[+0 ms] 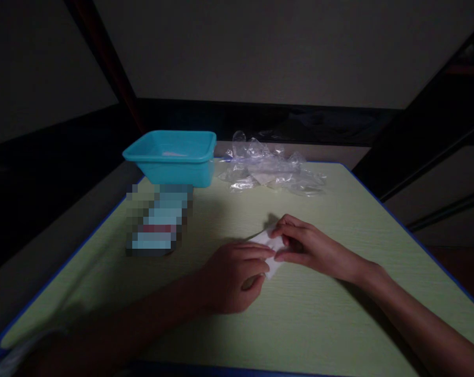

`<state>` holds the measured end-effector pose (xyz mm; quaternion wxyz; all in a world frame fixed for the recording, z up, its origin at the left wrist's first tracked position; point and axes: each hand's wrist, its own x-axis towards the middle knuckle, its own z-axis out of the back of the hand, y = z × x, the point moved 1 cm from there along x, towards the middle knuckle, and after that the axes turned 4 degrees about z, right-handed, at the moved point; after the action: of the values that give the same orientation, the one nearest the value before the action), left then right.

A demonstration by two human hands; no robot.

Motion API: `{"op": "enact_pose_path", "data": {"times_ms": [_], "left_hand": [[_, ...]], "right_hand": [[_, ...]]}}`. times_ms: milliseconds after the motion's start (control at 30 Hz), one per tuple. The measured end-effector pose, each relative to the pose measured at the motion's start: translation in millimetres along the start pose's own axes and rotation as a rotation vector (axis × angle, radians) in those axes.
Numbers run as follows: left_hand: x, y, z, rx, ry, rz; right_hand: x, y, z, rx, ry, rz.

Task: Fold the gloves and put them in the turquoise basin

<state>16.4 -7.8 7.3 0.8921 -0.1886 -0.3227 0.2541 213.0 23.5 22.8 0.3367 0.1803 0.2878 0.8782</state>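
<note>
A small, thin white sheet [265, 238], like tissue or soft cloth, lies between my hands just above or on the table. My left hand [239, 275] has its fingers curled onto the sheet's near left side, the thumb bent beneath them. From the right, my right hand [305, 243] pinches the opposite edge between thumb and fingers. The fingertips of both hands nearly meet at the middle of the sheet. Part of it is covered by the fingers, so its full shape is hidden.
A turquoise plastic basin [174, 170] stands at the table's back left. In front of it lies a phone-like object [162, 220], blurred by pixelation. Crumpled clear plastic bags [272, 167] sit along the back edge. The pale green table [299, 324] has a blue rim.
</note>
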Motion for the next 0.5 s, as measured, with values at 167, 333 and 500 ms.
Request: {"op": "enact_pose_path", "data": {"times_ms": [167,333,500], "left_hand": [[-2.3,-1.7,3.1,0.027,0.005,-0.002],[-5.3,-1.8,4.1,0.077,0.008,-0.018],[-3.3,-2.5,4.8,0.093,-0.008,-0.001]], "right_hand": [[1.0,2.4,3.9,0.018,0.018,-0.003],[3.3,4.4,5.2,0.027,-0.012,0.067],[3.3,1.4,-0.5,-0.005,-0.056,0.047]]}}
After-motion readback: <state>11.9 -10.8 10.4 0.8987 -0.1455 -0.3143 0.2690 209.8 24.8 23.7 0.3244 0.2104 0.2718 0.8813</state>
